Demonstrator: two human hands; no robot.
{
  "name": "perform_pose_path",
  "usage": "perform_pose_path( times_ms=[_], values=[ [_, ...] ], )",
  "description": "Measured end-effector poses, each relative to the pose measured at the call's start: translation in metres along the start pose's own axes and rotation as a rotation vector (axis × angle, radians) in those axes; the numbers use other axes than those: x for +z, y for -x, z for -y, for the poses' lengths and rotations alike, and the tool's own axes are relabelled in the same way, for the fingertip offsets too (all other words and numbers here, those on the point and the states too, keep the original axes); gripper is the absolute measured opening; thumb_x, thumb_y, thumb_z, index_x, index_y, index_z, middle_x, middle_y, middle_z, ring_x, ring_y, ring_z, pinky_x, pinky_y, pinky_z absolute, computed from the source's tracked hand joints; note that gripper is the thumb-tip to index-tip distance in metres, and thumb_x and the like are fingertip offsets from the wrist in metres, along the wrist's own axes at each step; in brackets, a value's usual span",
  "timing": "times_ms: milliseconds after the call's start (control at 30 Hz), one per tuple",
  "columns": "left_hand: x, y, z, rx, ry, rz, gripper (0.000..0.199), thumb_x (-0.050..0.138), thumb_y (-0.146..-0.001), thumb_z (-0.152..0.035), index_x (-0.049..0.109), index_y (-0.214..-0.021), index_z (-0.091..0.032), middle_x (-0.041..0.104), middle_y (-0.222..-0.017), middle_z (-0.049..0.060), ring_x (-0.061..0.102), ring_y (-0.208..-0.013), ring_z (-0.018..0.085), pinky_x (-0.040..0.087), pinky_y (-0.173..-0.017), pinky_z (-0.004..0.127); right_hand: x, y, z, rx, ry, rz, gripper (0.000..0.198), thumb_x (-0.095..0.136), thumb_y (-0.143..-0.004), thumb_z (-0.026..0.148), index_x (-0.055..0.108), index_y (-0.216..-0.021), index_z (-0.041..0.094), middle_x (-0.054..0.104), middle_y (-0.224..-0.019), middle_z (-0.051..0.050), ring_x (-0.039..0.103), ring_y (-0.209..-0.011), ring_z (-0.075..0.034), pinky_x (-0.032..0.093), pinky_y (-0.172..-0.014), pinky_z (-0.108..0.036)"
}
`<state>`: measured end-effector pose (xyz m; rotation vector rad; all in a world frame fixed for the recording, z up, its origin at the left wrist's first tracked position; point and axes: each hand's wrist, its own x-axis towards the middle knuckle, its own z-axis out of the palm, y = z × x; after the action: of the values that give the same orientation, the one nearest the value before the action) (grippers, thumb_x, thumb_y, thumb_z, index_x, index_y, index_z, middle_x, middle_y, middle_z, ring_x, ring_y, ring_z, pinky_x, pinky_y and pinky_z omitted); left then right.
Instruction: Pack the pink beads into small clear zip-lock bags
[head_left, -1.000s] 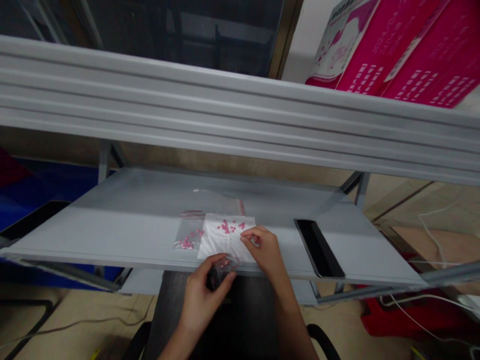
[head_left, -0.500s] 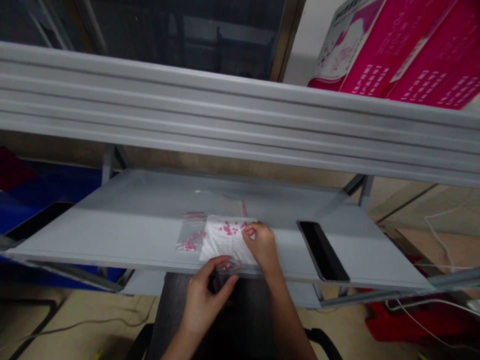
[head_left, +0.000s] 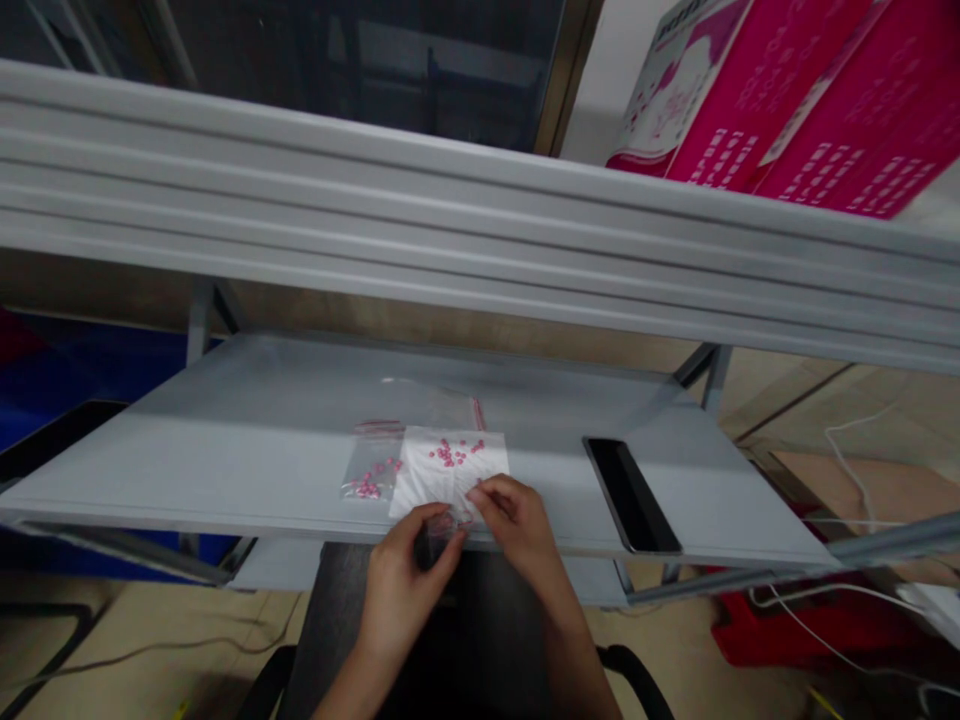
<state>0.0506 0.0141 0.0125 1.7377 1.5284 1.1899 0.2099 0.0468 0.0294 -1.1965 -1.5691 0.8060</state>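
Note:
Between the thumb and fingers of my left hand is a small clear zip bag, held at the shelf's front edge. My right hand is closed in a pinch just right of the bag's mouth; whatever lies between its fingertips is too small to make out. Beyond both hands, small round pink pieces are scattered on a white sheet. A clear zip bag with several pink pieces inside lies at the sheet's left edge. Behind the sheet lies another clear bag with a red seal line.
A dark phone lies on the grey shelf to the right. Above runs a ridged metal beam, with pink boxes on it at the upper right. Another dark flat device is at the far left.
My right hand has moved from the pink pieces toward me and down to the bag in my left hand. The whole view has shifted slightly.

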Motion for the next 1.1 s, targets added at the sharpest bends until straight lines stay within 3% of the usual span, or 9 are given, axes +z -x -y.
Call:
perform_pose_path(
  times_ms=[133, 300, 433, 633, 733, 867, 1000, 1100],
  values=[
    [0.005, -0.001, 0.005, 0.034, -0.051, -0.014, 0.025, 0.065, -0.081, -0.038, 0.068, -0.099, -0.021, 0.075, -0.094, 0.005, 0.072, -0.085, 0.024, 0.058, -0.079, 0.037, -0.004, -0.009, -0.023, -0.012, 0.037, -0.075, 0.018, 0.058, -0.084, 0.028, 0.071, -0.081, 0.017, 0.071, -0.081, -0.007, 0.068, -0.075, -0.018, 0.055, -0.068, -0.026],
    [0.006, 0.001, 0.009, 0.098, -0.058, -0.048, 0.026, 0.066, -0.081, -0.04, 0.068, -0.1, -0.021, 0.076, -0.091, 0.004, 0.073, -0.082, 0.023, 0.059, -0.075, 0.035, -0.046, -0.021, -0.04, 0.03, 0.169, -0.248, 0.024, 0.054, -0.086, 0.031, 0.07, -0.092, 0.015, 0.071, -0.087, -0.01, 0.066, -0.075, -0.02, 0.054, -0.069, -0.03],
    [0.005, 0.001, 0.008, 0.128, -0.075, -0.047, 0.026, 0.066, -0.081, -0.039, 0.068, -0.099, -0.021, 0.076, -0.089, 0.004, 0.073, -0.08, 0.023, 0.059, -0.074, 0.034, -0.064, -0.035, -0.055, 0.043, 0.296, -0.294, 0.021, 0.059, -0.077, 0.026, 0.073, -0.089, 0.015, 0.069, -0.078, -0.009, 0.06, -0.065, -0.02, 0.05, -0.066, -0.032],
    [0.003, 0.0, 0.01, 0.127, -0.097, -0.033, 0.026, 0.067, -0.081, -0.039, 0.068, -0.1, -0.021, 0.076, -0.091, 0.004, 0.073, -0.081, 0.022, 0.06, -0.073, 0.033, -0.042, -0.047, -0.057, 0.007, 0.358, -0.202, 0.007, 0.066, -0.072, 0.016, 0.073, -0.073, 0.016, 0.067, -0.073, -0.007, 0.058, -0.067, -0.019, 0.046, -0.067, -0.03],
    [0.002, -0.001, 0.009, 0.124, -0.079, -0.023, 0.026, 0.067, -0.08, -0.038, 0.068, -0.1, -0.021, 0.077, -0.091, 0.004, 0.074, -0.082, 0.022, 0.06, -0.074, 0.032, -0.036, -0.047, -0.05, -0.001, 0.351, -0.197, 0.011, 0.062, -0.074, 0.01, 0.071, -0.07, 0.015, 0.065, -0.073, -0.007, 0.058, -0.068, -0.019, 0.045, -0.068, -0.031],
    [0.001, -0.001, 0.006, 0.101, -0.052, -0.008, 0.025, 0.067, -0.08, -0.037, 0.068, -0.099, -0.021, 0.077, -0.09, 0.004, 0.074, -0.081, 0.022, 0.059, -0.074, 0.032, -0.031, -0.034, -0.021, -0.051, 0.281, -0.098, 0.008, 0.067, -0.076, 0.011, 0.072, -0.075, 0.016, 0.066, -0.074, -0.004, 0.058, -0.067, -0.016, 0.046, -0.066, -0.027],
    [0.0, -0.001, 0.002, 0.085, -0.031, 0.001, 0.025, 0.066, -0.079, -0.037, 0.068, -0.098, -0.021, 0.076, -0.09, 0.004, 0.073, -0.082, 0.022, 0.059, -0.075, 0.033, -0.019, -0.01, 0.017, -0.096, 0.055, 0.181, 0.007, 0.072, -0.079, 0.015, 0.075, -0.082, 0.02, 0.066, -0.078, -0.001, 0.063, -0.075, -0.014, 0.047, -0.07, -0.024],
    [-0.002, 0.0, 0.001, 0.063, -0.003, 0.004, 0.026, 0.067, -0.077, -0.036, 0.067, -0.098, -0.02, 0.076, -0.089, 0.004, 0.073, -0.082, 0.022, 0.058, -0.075, 0.033, -0.011, 0.006, 0.03, -0.034, -0.019, 0.186, 0.01, 0.071, -0.078, 0.011, 0.075, -0.083, 0.019, 0.063, -0.08, -0.002, 0.062, -0.078, -0.015, 0.047, -0.072, -0.026]
  ],
)
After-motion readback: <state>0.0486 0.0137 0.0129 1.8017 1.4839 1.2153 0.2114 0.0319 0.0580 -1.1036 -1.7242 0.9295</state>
